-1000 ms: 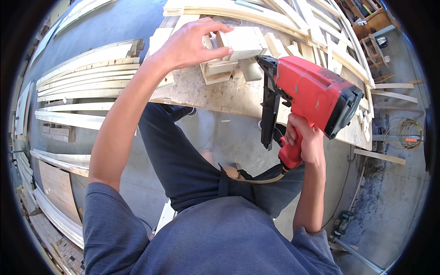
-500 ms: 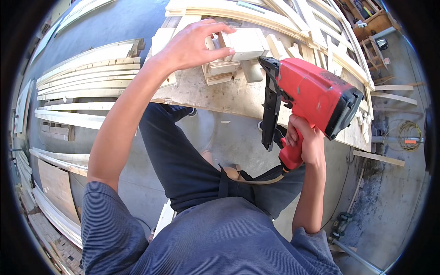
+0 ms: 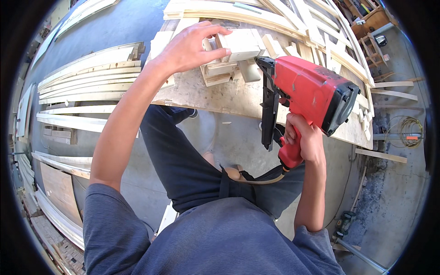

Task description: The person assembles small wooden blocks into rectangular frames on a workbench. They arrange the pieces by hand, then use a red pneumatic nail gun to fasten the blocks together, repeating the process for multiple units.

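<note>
Nailer [image 3: 316, 91] and block [image 3: 247, 45]: gripping the first, holding the second, both at the bench [image 3: 197, 95]. Looking down past grey concrete floor [image 3: 206, 130], smooth in the middle and darkly stained at right. Facing the bench, of pale plywood with a scuffed surface and a long bare edge. Seeing flat, yellowish boards [image 3: 91, 75] at left, lying in layers, and more planks [image 3: 233, 13] across the far part of the bench. Wearing a finely ribbed grey shirt [image 3: 211, 233] and dark cloth trousers [image 3: 178, 160]. Holding the nailer at right, hard-shelled, red and scratched, with a black cap behind and a slim black magazine [image 3: 270, 119] hanging below the nose [image 3: 266, 66]. Trailing a thin tan hose [image 3: 261, 181] from the base. Pointing the nose just beside the lower right corner of the block; being unable to tell whether touching. Holding the block, pale, smooth and box-like, over the bench near layered wood pieces [image 3: 217, 73]. Wrapping the right hand [image 3: 307, 137] round the red handle. Curving the left hand [image 3: 195, 43] over the left end of the block, setting thumb and forefinger against it.
</note>
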The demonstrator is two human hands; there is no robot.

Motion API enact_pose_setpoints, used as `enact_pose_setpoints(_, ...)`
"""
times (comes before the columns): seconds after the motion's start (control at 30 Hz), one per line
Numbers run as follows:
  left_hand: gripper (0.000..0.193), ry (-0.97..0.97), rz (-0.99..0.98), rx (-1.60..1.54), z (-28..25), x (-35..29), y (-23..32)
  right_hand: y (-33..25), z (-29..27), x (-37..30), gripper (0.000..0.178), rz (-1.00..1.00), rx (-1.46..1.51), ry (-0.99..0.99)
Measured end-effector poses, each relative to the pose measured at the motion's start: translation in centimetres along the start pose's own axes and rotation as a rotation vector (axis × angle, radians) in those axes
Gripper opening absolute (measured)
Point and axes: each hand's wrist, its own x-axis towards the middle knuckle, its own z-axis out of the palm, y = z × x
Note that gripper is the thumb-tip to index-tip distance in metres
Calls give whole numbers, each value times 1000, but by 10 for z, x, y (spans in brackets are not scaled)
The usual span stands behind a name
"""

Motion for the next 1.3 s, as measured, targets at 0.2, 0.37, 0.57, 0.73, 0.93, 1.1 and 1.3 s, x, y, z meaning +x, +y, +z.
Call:
enact_pose_setpoints(0.2,56,-1,-23,25,3,0,-3,-3,1,-1,42,-4,-1,-13)
enact_pose_setpoints(0.37,55,-14,-32,-17,1,1,0,-1,1,-1,44,1,0,-3)
enact_pose_setpoints(0.57,53,20,5,-20,3,1,-2,3,3,-2,31,-9,-38,38)
enact_pose_setpoints(0.73,52,33,4,19,3,-1,-1,8,-3,3,23,-6,-30,21)
enact_pose_setpoints(0.93,53,11,-14,15,1,-1,1,6,-1,2,21,-4,-30,41)
enact_pose_setpoints(1.1,53,-23,-24,5,-1,0,3,2,-1,0,17,6,14,20)
enact_pose_setpoints(1.3,48,-28,-59,-2,-1,0,1,1,-1,2,29,8,5,-4)
